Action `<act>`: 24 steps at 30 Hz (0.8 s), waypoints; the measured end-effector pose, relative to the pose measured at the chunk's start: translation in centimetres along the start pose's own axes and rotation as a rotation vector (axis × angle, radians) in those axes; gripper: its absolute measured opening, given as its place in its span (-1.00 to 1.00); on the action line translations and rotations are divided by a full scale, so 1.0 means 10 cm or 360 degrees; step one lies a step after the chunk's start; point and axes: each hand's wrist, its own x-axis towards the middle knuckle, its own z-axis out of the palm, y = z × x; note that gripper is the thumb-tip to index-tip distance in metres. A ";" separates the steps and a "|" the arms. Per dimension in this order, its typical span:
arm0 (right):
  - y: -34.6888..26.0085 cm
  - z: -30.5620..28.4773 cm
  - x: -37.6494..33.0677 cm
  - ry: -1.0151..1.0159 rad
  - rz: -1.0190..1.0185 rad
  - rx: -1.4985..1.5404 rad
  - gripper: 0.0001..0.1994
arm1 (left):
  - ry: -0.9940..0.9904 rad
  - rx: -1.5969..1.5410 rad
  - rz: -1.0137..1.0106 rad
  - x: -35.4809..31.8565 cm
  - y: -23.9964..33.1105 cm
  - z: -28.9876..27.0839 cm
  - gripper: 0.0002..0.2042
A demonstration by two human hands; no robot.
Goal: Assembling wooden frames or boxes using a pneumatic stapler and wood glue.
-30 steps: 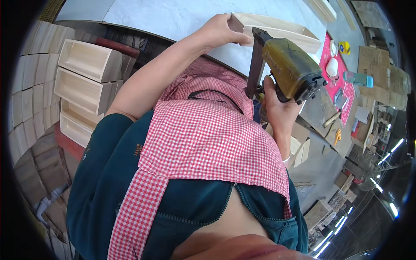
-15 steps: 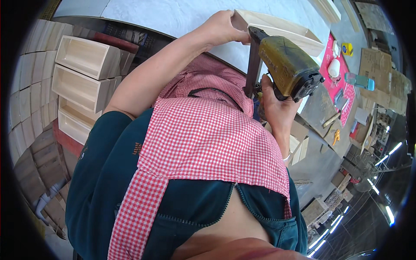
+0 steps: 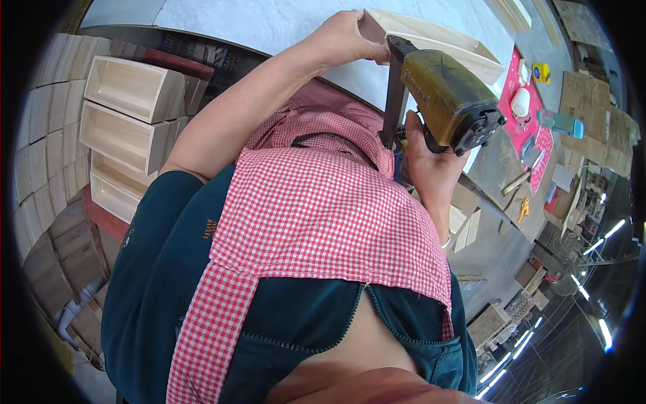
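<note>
A long, open-topped box of pale wood (image 3: 431, 35) rests on the pale tabletop. My left hand (image 3: 350, 39) grips its left end, with the thumb at the near corner. In my right hand (image 3: 431, 151) is a nail gun (image 3: 447, 87) with a worn yellow-brown body and a dark magazine, the fingers wrapped round its handle. The gun's nose lies against or just above the box's near left corner, close to my left thumb; actual contact I cannot make out. Part of the box is hidden behind the gun.
Several similar wooden boxes (image 3: 124, 128) are stacked at my left, beside more stacked wood. On the table (image 3: 269, 23) to the right lie a pink mat (image 3: 508, 124), a white bottle (image 3: 520, 102), a clear bottle with a blue cap (image 3: 560, 124), a yellow container (image 3: 541, 73) and an orange tool (image 3: 523, 210).
Almost nothing differs. The box, the gun and my left hand show slightly higher in the picture, and the nail gun's rear end sits a touch further right.
</note>
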 end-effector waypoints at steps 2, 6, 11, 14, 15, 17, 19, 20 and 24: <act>0.02 -0.02 -0.03 0.0020 0.0066 0.0043 -0.65 | -0.0030 -0.0102 -0.0031 0.02 -0.01 -0.02 -0.48; 0.05 -0.06 -0.09 0.0084 0.0270 0.0171 -0.63 | -0.0161 -0.0509 -0.0149 0.13 -0.01 -0.06 -0.49; 0.02 -0.05 -0.14 0.0043 0.0361 0.0196 -0.62 | -0.0287 -0.0920 -0.0262 0.19 0.02 -0.06 -0.50; 0.01 -0.03 -0.13 -0.0007 0.0322 0.0176 -0.61 | -0.0200 -0.0948 -0.0218 0.17 0.03 -0.04 -0.64; 0.01 -0.03 -0.12 -0.0024 0.0307 0.0169 -0.61 | -0.0170 -0.0958 -0.0202 0.17 0.03 -0.04 -0.69; -0.01 -0.01 -0.11 -0.0025 0.0302 0.0165 -0.61 | -0.0156 -0.0952 -0.0195 0.16 0.02 -0.03 -0.68; -0.05 0.00 -0.10 -0.0018 0.0291 0.0154 -0.61 | -0.0138 -0.0940 -0.0178 0.14 0.01 -0.03 -0.67; -0.05 0.00 -0.10 -0.0014 0.0286 0.0148 -0.61 | -0.0129 -0.0935 -0.0169 0.14 0.00 -0.03 -0.66; 0.01 0.00 -0.08 -0.0056 0.0126 0.0057 -0.60 | -0.0119 -0.0912 -0.0234 0.12 0.05 -0.04 -0.66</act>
